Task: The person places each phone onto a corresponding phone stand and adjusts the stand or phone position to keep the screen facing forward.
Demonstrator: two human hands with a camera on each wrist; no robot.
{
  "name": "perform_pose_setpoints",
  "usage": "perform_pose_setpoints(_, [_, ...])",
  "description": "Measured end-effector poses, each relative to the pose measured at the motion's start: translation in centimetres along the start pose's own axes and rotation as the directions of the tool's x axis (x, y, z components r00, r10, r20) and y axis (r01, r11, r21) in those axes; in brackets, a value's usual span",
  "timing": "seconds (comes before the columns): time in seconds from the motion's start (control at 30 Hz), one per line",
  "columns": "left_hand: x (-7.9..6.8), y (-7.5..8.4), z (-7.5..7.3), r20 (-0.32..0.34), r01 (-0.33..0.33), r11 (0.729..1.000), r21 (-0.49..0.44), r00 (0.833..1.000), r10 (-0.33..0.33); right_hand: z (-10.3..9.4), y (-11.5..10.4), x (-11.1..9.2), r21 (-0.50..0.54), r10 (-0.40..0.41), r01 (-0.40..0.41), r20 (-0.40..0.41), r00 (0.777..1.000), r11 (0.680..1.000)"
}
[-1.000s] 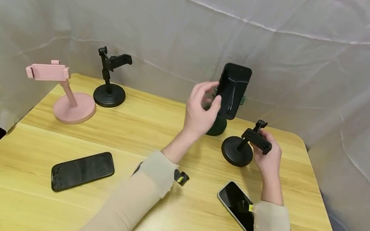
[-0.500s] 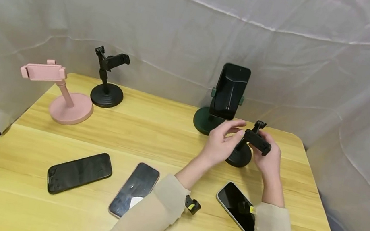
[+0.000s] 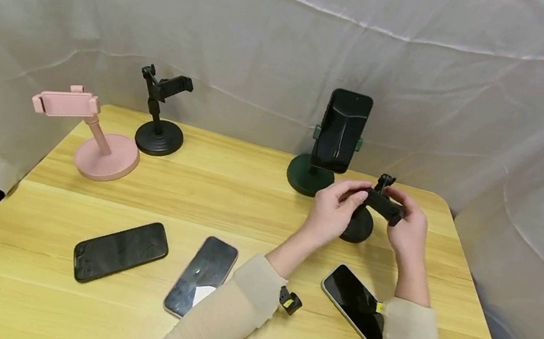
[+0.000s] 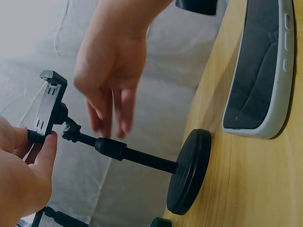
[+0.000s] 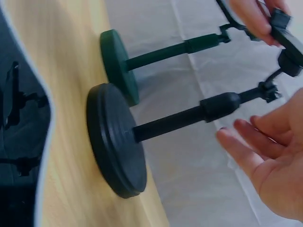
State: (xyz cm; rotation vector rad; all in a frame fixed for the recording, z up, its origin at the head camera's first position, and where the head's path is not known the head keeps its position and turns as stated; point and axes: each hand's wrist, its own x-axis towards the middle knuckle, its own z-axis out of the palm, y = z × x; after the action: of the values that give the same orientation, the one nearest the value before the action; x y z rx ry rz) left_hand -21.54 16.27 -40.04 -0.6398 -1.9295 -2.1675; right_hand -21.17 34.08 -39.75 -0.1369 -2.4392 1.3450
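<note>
A black phone stand (image 3: 359, 226) with a round base stands upright on the table, its clamp tilted. My left hand (image 3: 332, 209) pinches the near-left end of that clamp (image 4: 49, 101) between thumb and fingers, as the left wrist view shows. Beside the stand's other side is my right hand (image 3: 409, 228); its fingers (image 5: 239, 146) are relaxed, close to the pole and curled round nothing. Just behind is a green phone stand (image 3: 303, 178), which bears a dark phone (image 3: 341, 133) held nearly upright. A light-edged phone (image 3: 354, 306) lies in front, partly covered by the right sleeve.
On the left stand a pink phone stand (image 3: 106, 160) and a second black phone stand (image 3: 158, 138). A black phone (image 3: 120, 252) and a pink-edged phone (image 3: 203, 269) lie flat on the wooden table (image 3: 116, 323). A grey cloth (image 3: 248, 51) hangs behind.
My left hand has moved from the phone on the green stand rightward and nearer to the black stand, and now pinches its clamp. My right hand has shifted slightly to the right.
</note>
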Motion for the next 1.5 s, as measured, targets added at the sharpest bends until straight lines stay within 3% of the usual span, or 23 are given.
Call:
perform_pose_setpoints(0.07, [0.0, 0.0, -0.1, 0.003, 0.003, 1.0, -0.002, 1.0, -0.003, -0.3, -0.2, -0.1, 0.203, 0.06, -0.046, -0.06, 0.996, 0.978])
perform_pose_setpoints(0.17, [0.0, -0.1, -0.2, 0.012, 0.0, 1.0, 0.016, 1.0, -0.001, -0.8, -0.8, -0.5, 0.485, 0.07, 0.015, -0.156, 0.985, 0.874])
perform_pose_setpoints(0.27, [0.0, -0.2, -0.3, 0.02, -0.009, 1.0, 0.027, 1.0, 0.008, -1.5, -1.3, -1.2, 0.622, 0.014, 0.119, -0.205, 0.979, 0.774])
perform_pose_setpoints(0.33, [0.0, -0.2, -0.3, 0.021, -0.014, 0.999, 0.029, 1.0, 0.014, -2.1, -1.6, -1.6, 0.646, -0.033, 0.155, -0.197, 0.98, 0.747])
perform_pose_setpoints(0.43, [0.0, -0.1, -0.4, 0.023, -0.017, 0.999, 0.033, 1.0, 0.016, -2.8, -2.0, -2.5, 0.599, -0.1, 0.171, -0.15, 0.984, 0.782])
perform_pose_setpoints(0.6, [0.0, -0.1, -0.3, 0.029, -0.009, 0.999, 0.033, 1.0, 0.008, -3.4, -2.4, -3.8, 0.391, -0.242, 0.246, -0.061, 0.968, 0.887])
perform_pose_setpoints(0.7, [0.0, -0.1, -0.2, 0.027, 0.0, 0.999, 0.036, 1.0, -0.001, -3.3, -2.7, -4.2, 0.254, -0.315, 0.316, -0.044, 0.948, 0.914])
perform_pose_setpoints(0.8, [0.0, -0.1, -0.3, 0.026, 0.008, 0.999, 0.035, 1.0, -0.009, -3.1, -2.9, -4.4, 0.169, -0.336, 0.34, -0.055, 0.94, 0.925])
perform_pose_setpoints(1.07, [0.0, 0.0, -0.4, 0.031, 0.01, 1.0, 0.025, 0.999, -0.011, -3.4, -2.9, -4.6, 0.093, -0.297, 0.298, -0.028, 0.955, 0.95])
perform_pose_setpoints(1.27, [-0.1, 0.1, -0.4, 0.028, 0.021, 0.999, 0.033, 0.999, -0.022, -4.3, -2.4, -5.4, -0.08, -0.193, 0.204, 0.124, 0.973, 0.976])
perform_pose_setpoints(1.37, [-0.2, 0.2, -0.4, 0.029, 0.025, 0.999, 0.033, 0.999, -0.026, -4.9, -2.1, -5.7, -0.149, -0.145, 0.186, 0.247, 0.958, 0.971])
perform_pose_setpoints(1.5, [-0.1, 0.2, -0.4, 0.033, 0.023, 0.999, 0.038, 0.999, -0.024, -5.3, -1.6, -6.0, -0.21, -0.11, 0.219, 0.434, 0.894, 0.953])
